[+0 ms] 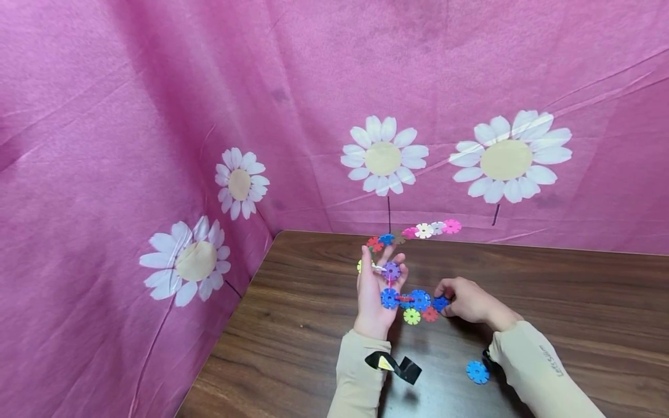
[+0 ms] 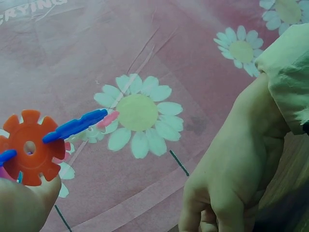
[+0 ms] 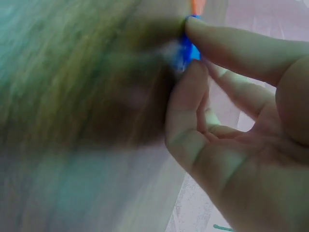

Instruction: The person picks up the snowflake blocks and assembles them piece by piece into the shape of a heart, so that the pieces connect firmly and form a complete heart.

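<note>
A chain of interlocking notched plastic discs (image 1: 420,300) in several colours curves through my left hand (image 1: 372,302). This hand is palm up, with the thumb raised and the fingers bent loosely around the chain. The far end of the chain, tipped by a pink disc (image 1: 452,226), reaches out past the fingertips. In the left wrist view an orange disc (image 2: 42,164) with blue pieces in its slots rises above the hand. My right hand (image 1: 473,300) pinches a blue disc (image 3: 185,48) between thumb and forefinger at the chain's near end, beside a red disc (image 1: 430,314).
One loose blue disc (image 1: 477,372) is by the right sleeve on the dark wooden table (image 1: 282,302). A black strap (image 1: 407,370) hangs from the left sleeve. Pink cloth (image 1: 313,87) with white daisies stands behind and left of the table.
</note>
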Tool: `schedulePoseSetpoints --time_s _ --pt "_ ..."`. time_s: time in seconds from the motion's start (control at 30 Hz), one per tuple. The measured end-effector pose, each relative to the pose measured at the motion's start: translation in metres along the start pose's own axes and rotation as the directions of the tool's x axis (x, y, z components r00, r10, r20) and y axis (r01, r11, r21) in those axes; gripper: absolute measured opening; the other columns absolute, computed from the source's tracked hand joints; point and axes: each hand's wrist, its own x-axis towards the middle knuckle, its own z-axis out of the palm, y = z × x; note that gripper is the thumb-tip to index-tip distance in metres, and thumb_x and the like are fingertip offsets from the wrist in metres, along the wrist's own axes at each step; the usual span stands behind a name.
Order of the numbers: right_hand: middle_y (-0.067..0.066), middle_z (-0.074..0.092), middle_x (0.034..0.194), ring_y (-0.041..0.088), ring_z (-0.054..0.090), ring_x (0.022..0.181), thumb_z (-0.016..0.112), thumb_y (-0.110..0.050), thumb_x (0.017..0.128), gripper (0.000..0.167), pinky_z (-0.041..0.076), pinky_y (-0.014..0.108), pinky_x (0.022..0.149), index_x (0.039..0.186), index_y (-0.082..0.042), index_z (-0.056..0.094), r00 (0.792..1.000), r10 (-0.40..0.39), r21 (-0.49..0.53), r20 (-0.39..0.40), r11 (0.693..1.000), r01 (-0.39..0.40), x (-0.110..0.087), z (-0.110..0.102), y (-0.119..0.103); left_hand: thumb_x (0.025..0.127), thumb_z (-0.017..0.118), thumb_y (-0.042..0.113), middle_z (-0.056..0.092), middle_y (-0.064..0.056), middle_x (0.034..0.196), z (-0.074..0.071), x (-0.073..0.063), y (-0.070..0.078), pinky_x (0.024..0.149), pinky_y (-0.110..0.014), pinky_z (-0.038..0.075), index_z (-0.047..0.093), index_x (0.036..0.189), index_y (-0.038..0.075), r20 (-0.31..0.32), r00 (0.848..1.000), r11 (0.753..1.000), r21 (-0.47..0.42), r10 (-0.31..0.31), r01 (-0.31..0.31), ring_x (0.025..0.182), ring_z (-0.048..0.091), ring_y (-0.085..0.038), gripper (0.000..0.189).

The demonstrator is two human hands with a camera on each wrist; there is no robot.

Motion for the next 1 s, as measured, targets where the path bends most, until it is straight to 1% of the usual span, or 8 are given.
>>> schedulePoseSetpoints --time_s 0.1,0.27,0.43,0.63,0.8,0.87,0.93,1.0 --pt "0.007 0.057 0.082 0.019 0.05 0.074 0.077 0.001 0.07 0.027 0.044 0.031 0.066 0.092 -0.004 0.063 1.0 0.003 0.022 0.017 1.0 -0.003 -0.001 0.0 0.001 0.1 0.039 0.052 0.052 -0.011 0.136 0.0 0.0 -0.001 0.077 -0.02 0.053 0.037 0.139 0.013 -0.003 1.0 1.0 0.001 0.0 0.0 0.086 0.063 -0.009 0.055" --pt "0.005 0.057 0.081 0.018 0.049 0.074 0.076 0.004 0.07 0.03 0.043 0.031 0.065 0.09 -0.007 0.058 0.999 -0.036 0.029 0.022 0.999 0.035 -0.005 0.0 0.003 0.099 0.04 0.053 0.053 -0.01 0.135 0.0 0.001 -0.001 0.077 -0.02 0.053 0.036 0.14 0.013 0.002 1.0 1.0 0.002 0.001 -0.001 0.086 0.063 -0.009 0.057" --pt "0.004 0.053 0.081 0.018 0.048 0.075 0.072 0.004 0.074 0.03 0.039 0.031 0.066 0.092 -0.01 0.053 0.998 -0.041 0.007 0.039 0.999 0.041 -0.012 -0.001 0.005 0.099 0.04 0.054 0.054 -0.01 0.134 -0.001 0.002 -0.002 0.077 -0.02 0.053 0.04 0.138 0.012 0.001 1.0 1.0 0.007 0.006 -0.006 0.085 0.063 -0.009 0.057" --pt "0.0 0.05 0.079 0.013 0.046 0.072 0.064 0.005 0.08 0.024 0.037 0.026 0.064 0.095 -0.011 0.053 0.997 -0.067 0.036 0.039 0.997 0.066 -0.026 0.001 0.01 0.1 0.04 0.053 0.054 -0.008 0.138 -0.002 0.003 -0.002 0.076 -0.02 0.053 0.04 0.14 0.012 0.005 1.0 1.0 0.021 0.008 -0.008 0.089 0.064 -0.01 0.057" --pt "-0.001 0.052 0.08 0.003 0.045 0.07 0.059 0.003 0.086 0.017 0.037 0.021 0.061 0.096 -0.011 0.057 0.995 -0.095 0.106 -0.024 0.99 0.097 -0.044 0.0 0.011 0.1 0.039 0.053 0.052 -0.008 0.141 -0.002 0.001 -0.002 0.076 -0.019 0.053 0.037 0.143 0.013 0.014 1.0 0.999 0.042 -0.005 0.004 0.092 0.065 -0.011 0.059" --pt "-0.001 0.053 0.079 0.003 0.047 0.067 0.059 -0.002 0.091 0.011 0.039 0.021 0.058 0.097 -0.011 0.058 0.993 -0.1 0.166 -0.067 0.98 0.11 -0.051 0.0 0.01 0.099 0.039 0.054 0.052 -0.008 0.141 -0.002 0.001 -0.002 0.076 -0.019 0.053 0.038 0.143 0.014 0.015 1.0 0.999 0.047 -0.01 0.01 0.092 0.066 -0.011 0.059" --pt "0.003 0.054 0.075 0.008 0.05 0.062 0.058 -0.006 0.094 0.007 0.044 0.024 0.053 0.099 -0.01 0.057 0.987 -0.115 0.25 -0.114 0.958 0.141 -0.057 0.001 0.008 0.1 0.038 0.053 0.052 -0.008 0.141 -0.002 0.001 -0.003 0.076 -0.019 0.053 0.039 0.142 0.014 0.018 1.0 0.999 0.05 -0.018 0.017 0.091 0.066 -0.01 0.058" --pt "0.007 0.055 0.073 0.014 0.053 0.061 0.055 -0.006 0.096 0.005 0.048 0.027 0.051 0.101 -0.008 0.055 0.975 -0.154 0.336 -0.158 0.92 0.2 -0.062 0.001 0.006 0.1 0.038 0.053 0.052 -0.008 0.142 -0.001 0.001 -0.003 0.076 -0.019 0.053 0.039 0.142 0.014 0.019 0.999 0.998 0.049 -0.028 0.027 0.091 0.066 -0.01 0.057"
